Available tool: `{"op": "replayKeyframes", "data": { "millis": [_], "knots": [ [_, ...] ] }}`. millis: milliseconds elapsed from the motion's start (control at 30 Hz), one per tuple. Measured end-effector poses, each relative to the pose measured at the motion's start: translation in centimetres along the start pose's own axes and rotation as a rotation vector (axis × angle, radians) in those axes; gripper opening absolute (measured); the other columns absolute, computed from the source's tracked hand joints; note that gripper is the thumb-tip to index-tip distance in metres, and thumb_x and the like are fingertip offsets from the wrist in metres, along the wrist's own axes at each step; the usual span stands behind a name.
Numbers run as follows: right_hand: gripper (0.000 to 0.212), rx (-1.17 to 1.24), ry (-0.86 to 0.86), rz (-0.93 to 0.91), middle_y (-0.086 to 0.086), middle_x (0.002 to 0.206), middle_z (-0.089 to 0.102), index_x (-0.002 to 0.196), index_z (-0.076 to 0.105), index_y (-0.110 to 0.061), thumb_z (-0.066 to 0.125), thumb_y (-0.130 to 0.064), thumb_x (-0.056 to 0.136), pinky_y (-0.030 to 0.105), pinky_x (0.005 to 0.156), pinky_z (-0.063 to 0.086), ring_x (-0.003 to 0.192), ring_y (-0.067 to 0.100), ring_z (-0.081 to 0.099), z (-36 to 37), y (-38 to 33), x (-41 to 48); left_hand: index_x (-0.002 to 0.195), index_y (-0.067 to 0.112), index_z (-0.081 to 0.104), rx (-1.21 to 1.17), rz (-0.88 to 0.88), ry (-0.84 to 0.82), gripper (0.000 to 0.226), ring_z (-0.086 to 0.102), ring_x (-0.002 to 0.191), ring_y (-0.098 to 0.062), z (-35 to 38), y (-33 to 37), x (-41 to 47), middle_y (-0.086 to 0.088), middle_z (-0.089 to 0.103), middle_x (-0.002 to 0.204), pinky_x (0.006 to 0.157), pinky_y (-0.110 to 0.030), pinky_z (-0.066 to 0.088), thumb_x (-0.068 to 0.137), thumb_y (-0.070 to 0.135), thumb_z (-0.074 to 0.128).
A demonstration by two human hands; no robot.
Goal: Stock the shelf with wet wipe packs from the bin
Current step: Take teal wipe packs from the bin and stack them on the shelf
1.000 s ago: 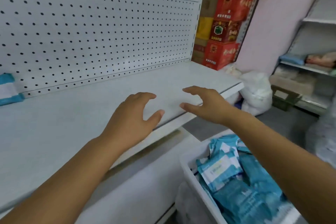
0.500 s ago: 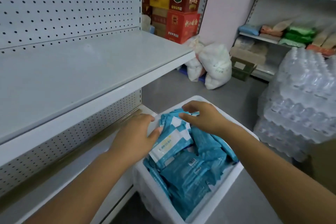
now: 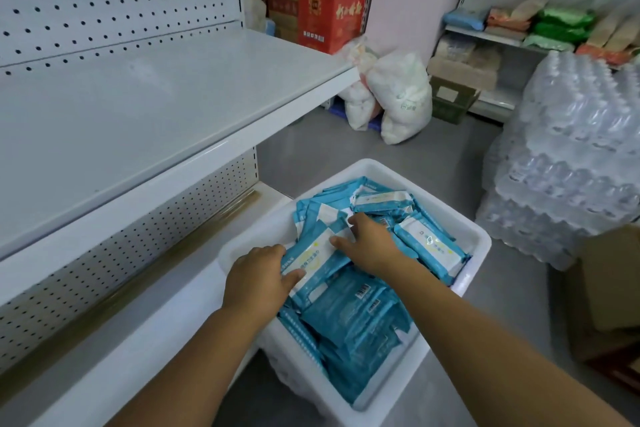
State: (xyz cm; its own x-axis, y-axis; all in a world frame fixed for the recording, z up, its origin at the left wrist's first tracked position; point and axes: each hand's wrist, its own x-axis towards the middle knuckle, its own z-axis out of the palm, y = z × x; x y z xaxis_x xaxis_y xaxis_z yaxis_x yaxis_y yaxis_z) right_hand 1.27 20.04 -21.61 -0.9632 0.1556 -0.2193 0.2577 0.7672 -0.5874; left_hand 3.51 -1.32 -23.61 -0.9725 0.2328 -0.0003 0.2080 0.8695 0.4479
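A white bin (image 3: 479, 237) on the floor holds several blue-and-white wet wipe packs. Both hands are inside it, on the topmost pack (image 3: 317, 255). My left hand (image 3: 258, 279) grips that pack's near left end, thumb on top. My right hand (image 3: 369, 244) holds its far right end, fingers curled over the edge. Another wet wipe pack (image 3: 429, 241) lies flat at the bin's right side. The white shelf (image 3: 145, 104) with a pegboard back stands to the left, above the bin.
A lower shelf board (image 3: 138, 322) runs beside the bin. Stacked shrink-wrapped water bottles (image 3: 571, 156) stand to the right, with a brown carton (image 3: 609, 291) in front of them. White sacks (image 3: 398, 97) and red boxes (image 3: 329, 14) sit behind, on a grey floor.
My hands dropped from the shelf top into the bin and took hold of the top pack. The view swung down and right, toward the bin.
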Motion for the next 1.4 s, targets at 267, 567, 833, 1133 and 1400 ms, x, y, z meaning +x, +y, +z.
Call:
{"op": "replayKeyframes", "data": {
  "millis": [267,567,833,1133,1400],
  "knots": [
    [0.082,0.182,-0.039,0.048,0.006,0.128,0.056,0.141,0.045,-0.015,0.083,-0.047,0.076,0.030,0.090,0.047,0.107,0.018,0.054,1.0,-0.4,-0.6,0.119,0.025,0.066,-0.174,-0.064,0.072,0.038,0.064,0.097,-0.011,0.3,-0.3,-0.3,0.010,0.071,0.110,0.080,-0.025,0.049,0.084,0.036,0.078],
    [0.045,0.212,-0.063,-0.018,-0.005,0.103,0.066,0.108,0.062,-0.015,0.084,-0.040,0.078,0.030,0.082,0.052,0.098,0.018,0.062,0.7,-0.5,-1.1,0.119,0.022,0.065,-0.233,-0.069,0.105,0.038,0.065,0.095,-0.011,0.5,-0.3,-0.3,0.008,0.071,0.108,0.078,-0.025,0.051,0.084,0.032,0.079],
    [0.033,0.416,0.037,-0.053,0.002,0.103,0.071,0.109,0.063,-0.014,0.074,-0.037,0.088,0.044,0.076,0.060,0.091,0.022,0.070,-0.3,-0.2,-2.3,0.122,0.024,0.059,-0.672,-0.160,0.115,0.043,0.058,0.112,-0.007,-1.4,-0.4,-0.6,0.012,0.062,0.118,0.084,-0.019,0.047,0.085,0.021,0.079],
    [0.026,0.800,0.060,-0.165,0.009,0.097,0.077,0.103,0.069,-0.008,0.075,-0.029,0.089,0.047,0.082,0.061,0.091,0.029,0.075,-1.6,-3.9,-4.4,0.110,0.013,0.072,-1.093,-0.245,-0.034,0.017,0.075,0.092,-0.015,-6.9,-0.1,-2.3,-0.001,0.079,0.097,0.075,-0.025,0.060,0.095,0.017,0.067],
    [0.032,0.942,0.126,-0.158,0.016,0.096,0.076,0.100,0.069,-0.006,0.066,-0.037,0.095,0.057,0.086,0.058,0.094,0.039,0.072,-0.7,-7.5,-4.5,0.110,0.004,0.065,-1.199,-0.312,0.164,0.016,0.075,0.094,-0.023,-13.0,-0.2,-3.1,-0.010,0.076,0.104,0.081,-0.041,0.062,0.102,0.015,0.056]
  ]
}}
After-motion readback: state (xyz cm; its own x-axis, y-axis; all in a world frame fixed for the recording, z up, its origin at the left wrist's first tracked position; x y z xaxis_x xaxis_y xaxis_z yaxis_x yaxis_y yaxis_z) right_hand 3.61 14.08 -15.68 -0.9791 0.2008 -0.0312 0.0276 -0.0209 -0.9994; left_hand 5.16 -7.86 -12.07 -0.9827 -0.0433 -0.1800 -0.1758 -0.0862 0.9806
